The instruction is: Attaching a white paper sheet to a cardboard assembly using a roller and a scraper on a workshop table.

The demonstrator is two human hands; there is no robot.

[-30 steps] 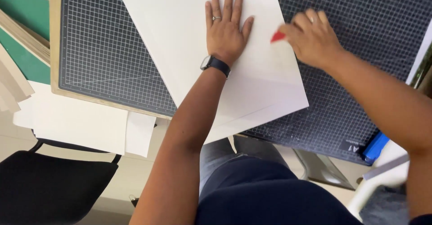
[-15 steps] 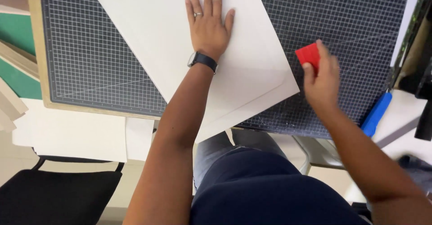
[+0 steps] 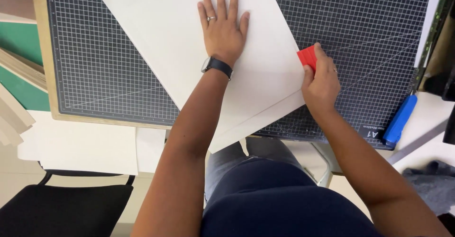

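Note:
A large folded white sheet of paper (image 3: 166,43) lies at an angle on a dark gridded cutting mat (image 3: 360,33). My left hand (image 3: 222,26) presses flat on the sheet, fingers spread, with a ring on one finger and a black watch on the wrist. My right hand (image 3: 322,78) grips a small flat red tool (image 3: 307,57) and holds it against the sheet's right edge.
A blue marker-like tool (image 3: 399,119) lies at the mat's lower right corner. White sheets (image 3: 80,144) hang off the table edge at the left, beside green and tan boards (image 3: 16,71). A black chair (image 3: 61,211) stands at lower left. Grey cloth (image 3: 429,180) lies at the right.
My right hand with the red tool moved out to the right off the sheet, then came back to the sheet's right edge. My left hand stayed flat on the paper.

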